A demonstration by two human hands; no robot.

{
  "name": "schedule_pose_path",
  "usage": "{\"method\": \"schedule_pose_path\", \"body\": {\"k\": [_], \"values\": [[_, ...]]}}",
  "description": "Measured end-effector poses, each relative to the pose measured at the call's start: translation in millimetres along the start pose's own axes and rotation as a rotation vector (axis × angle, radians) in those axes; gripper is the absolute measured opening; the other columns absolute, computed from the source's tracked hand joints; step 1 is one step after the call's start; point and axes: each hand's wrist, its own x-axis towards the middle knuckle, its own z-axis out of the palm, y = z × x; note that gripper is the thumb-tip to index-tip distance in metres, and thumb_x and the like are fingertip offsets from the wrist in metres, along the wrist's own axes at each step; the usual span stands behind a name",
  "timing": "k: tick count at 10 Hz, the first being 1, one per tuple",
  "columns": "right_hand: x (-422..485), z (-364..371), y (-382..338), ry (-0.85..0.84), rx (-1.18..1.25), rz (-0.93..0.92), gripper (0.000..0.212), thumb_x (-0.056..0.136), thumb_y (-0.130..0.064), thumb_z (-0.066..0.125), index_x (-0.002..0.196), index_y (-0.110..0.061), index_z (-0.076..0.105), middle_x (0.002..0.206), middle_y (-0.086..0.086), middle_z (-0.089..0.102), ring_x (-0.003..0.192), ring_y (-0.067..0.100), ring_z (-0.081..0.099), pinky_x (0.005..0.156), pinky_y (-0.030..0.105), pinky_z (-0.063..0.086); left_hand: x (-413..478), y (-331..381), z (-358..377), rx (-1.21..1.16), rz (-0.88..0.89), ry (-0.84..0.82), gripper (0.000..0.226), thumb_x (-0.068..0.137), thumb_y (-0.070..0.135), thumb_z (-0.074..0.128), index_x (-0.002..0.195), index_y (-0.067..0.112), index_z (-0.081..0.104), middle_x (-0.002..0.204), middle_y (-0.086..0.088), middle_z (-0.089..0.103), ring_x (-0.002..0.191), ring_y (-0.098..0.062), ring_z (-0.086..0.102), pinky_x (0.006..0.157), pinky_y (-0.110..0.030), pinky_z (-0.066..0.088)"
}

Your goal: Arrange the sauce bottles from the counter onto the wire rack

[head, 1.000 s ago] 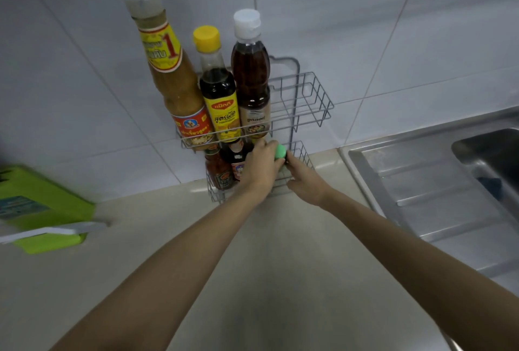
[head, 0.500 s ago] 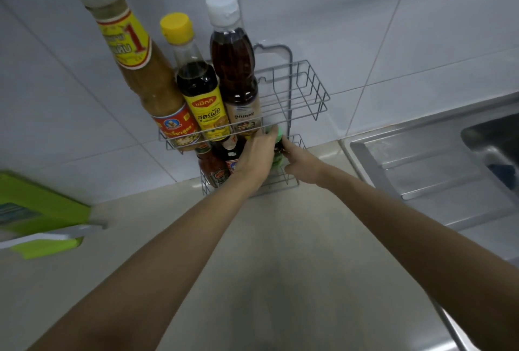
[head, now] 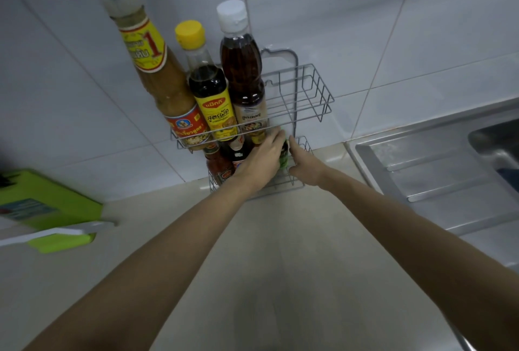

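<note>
Fingers (head: 276, 137) of the left hand (head: 261, 161) are curled round the green-labelled bottle (head: 283, 158), at the three-o'clock end of the lower tier of the wire rack (head: 314, 89), dead ahead at twelve o'clock against the tiles.

Sweeping across now: a green board (head: 47, 204) lies on the bench (head: 252, 280) out at nine o'clock, no part of this. Up top, the tan sauce bottle (head: 160, 81), the yellow-capped bottle (head: 207, 89) and the white-capped bottle (head: 243, 70) stand shoulder to shoulder, and the three-o'clock half of that tier is bare wire. Below, a red sauce bottle (head: 217, 166) and a dark bottle (head: 238, 151) sit tucked in, with the green one just beside them.

The right hand (head: 306, 166) comes in from three o'clock, thumb up against the bottle's side. Its fingers are hidden behind bottle and wire, so I cannot tell whether they grip or only steady. Off at three o'clock, the sink (head: 438, 165).

Headroom looks tight here, with the bottle's top right under the upper tier's front wire. My call: hold it upright, get the base flat inside the front rail (the hands hide it from me), and nudge it toward nine o'clock without jolting the neighbours. Then let the left go first while the right steadies it.
</note>
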Motion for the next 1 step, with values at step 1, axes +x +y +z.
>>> {"method": "schedule_pose_path", "body": {"k": [1], "values": [[-6.3,3.6,1.1,0.078,-0.058,-0.048,0.070,0.084,0.010,0.051,0.146,0.001,0.021,0.143,0.021,0.042,0.134,0.035,0.040,0.103,0.028,0.033,-30.9,0.5,5.7,-0.059,0.095,0.152,0.045,0.092,0.001,0.051,0.136,0.003,0.046,0.145,-0.012,0.042,0.109,-0.036,0.062,0.085,-0.048,0.055]]}}
